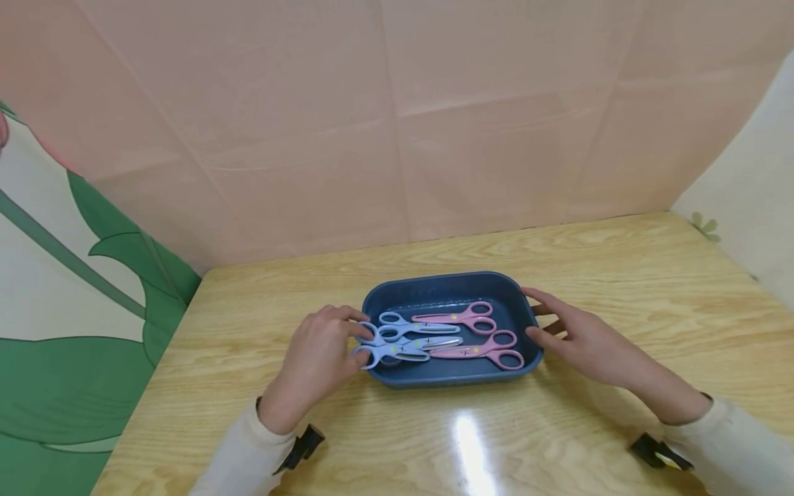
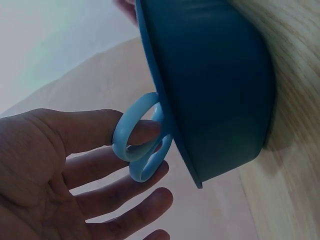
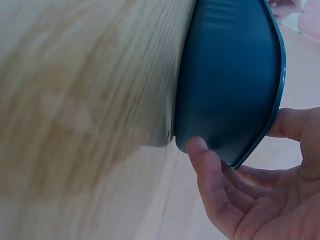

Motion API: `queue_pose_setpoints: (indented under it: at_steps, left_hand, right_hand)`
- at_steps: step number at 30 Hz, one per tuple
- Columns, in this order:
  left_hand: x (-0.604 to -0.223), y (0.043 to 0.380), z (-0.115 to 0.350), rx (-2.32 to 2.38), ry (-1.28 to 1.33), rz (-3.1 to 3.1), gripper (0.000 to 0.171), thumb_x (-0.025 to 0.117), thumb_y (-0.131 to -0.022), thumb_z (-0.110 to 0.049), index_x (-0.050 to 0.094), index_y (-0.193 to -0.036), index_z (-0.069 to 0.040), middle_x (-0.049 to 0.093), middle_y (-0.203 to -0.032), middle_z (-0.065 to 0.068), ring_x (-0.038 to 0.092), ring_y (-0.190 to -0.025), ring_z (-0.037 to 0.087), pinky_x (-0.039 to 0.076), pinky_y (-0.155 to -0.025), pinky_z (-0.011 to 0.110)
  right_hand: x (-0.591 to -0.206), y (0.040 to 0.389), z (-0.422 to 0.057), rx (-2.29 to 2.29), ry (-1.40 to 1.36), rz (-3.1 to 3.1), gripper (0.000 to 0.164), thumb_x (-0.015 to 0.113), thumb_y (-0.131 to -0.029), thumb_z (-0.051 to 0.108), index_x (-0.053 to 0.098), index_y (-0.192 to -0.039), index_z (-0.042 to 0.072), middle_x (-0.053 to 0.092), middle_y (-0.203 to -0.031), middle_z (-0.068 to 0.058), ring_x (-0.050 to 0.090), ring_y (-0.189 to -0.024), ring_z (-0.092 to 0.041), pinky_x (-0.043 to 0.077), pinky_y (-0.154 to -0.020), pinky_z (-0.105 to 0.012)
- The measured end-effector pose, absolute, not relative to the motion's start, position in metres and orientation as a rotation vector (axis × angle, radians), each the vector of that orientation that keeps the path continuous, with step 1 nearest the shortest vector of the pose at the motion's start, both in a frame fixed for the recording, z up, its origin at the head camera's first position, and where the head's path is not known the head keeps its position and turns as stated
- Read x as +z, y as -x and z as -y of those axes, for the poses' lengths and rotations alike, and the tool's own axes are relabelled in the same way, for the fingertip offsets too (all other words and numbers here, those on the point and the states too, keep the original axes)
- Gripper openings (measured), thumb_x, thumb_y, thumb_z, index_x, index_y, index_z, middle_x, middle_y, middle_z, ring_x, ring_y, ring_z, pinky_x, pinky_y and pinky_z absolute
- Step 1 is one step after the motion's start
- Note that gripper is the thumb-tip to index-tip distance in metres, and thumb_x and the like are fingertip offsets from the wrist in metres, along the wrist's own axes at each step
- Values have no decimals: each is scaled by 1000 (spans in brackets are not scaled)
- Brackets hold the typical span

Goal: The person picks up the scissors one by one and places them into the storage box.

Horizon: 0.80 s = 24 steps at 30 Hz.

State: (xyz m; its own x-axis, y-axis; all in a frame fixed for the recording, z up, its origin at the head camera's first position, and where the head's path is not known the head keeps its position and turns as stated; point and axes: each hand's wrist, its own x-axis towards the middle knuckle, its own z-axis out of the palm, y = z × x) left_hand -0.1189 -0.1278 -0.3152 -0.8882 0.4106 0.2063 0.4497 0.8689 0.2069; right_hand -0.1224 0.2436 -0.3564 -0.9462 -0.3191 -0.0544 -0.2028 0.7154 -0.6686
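Observation:
A dark blue plastic tray [image 1: 462, 378] stands on the wooden table, with blue scissors [image 1: 437, 328] and two pink scissors [image 1: 471, 352] lying in it. At its left end, my left hand [image 1: 319, 349] pinches the handles of a pair of blue scissors [image 1: 406, 353]. The left wrist view shows the thumb in one light blue handle loop [image 2: 131, 120], the other fingers behind, beside the tray's outer wall [image 2: 215, 90]. My right hand [image 1: 573, 339] grips the opposite end, thumb at the rim and fingers against the outside wall [image 3: 225, 75].
The wooden table [image 1: 267, 296] meets a pinkish covered wall [image 1: 397, 138] at the back. Green leaf-patterned covering [image 1: 68, 379] hangs at the left, and a pale wall [image 1: 750, 186] stands on the right. A bright reflection lies in front of the tray.

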Motion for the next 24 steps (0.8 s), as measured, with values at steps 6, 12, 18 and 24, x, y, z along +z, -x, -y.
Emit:
queue_pose_setpoints:
  at_steps: [6, 12, 18, 24]
  left_hand:
    - [-319, 120, 125, -425, 671, 2901, 13, 85, -73, -19, 82, -85, -19, 75, -109, -1, 66, -101, 23, 54, -89, 46]
    - [-322, 121, 122, -435, 672, 2905, 13, 86, -73, -20, 82, -86, -20, 75, -108, -3, 65, -99, 23, 54, -87, 44]
    - [-324, 122, 119, -430, 668, 2930, 14, 86, -74, -22, 82, -87, -21, 74, -110, -3, 65, -101, 23, 53, -89, 45]
    - [-326, 123, 117, -422, 672, 2942, 14, 86, -75, -23, 82, -88, -20, 74, -112, -2, 64, -102, 23, 54, -90, 44]
  right_hand:
    - [-356, 123, -244, -1045, 430, -2756, 66, 58, -101, 28, 27, -156, 9, 55, -138, -29, 69, -107, -34, 61, -76, -41]
    - [-357, 123, -244, -1043, 427, -2755, 66, 58, -101, 29, 27, -156, 9, 55, -138, -29, 69, -107, -35, 61, -77, -42]
    - [-357, 123, -244, -1043, 431, -2759, 66, 57, -101, 29, 27, -156, 9, 55, -137, -29, 69, -106, -35, 61, -77, -42]
    - [-358, 122, -245, -1042, 407, -2753, 66, 57, -101, 33, 27, -157, 12, 55, -138, -29, 69, -107, -35, 61, -77, -41]
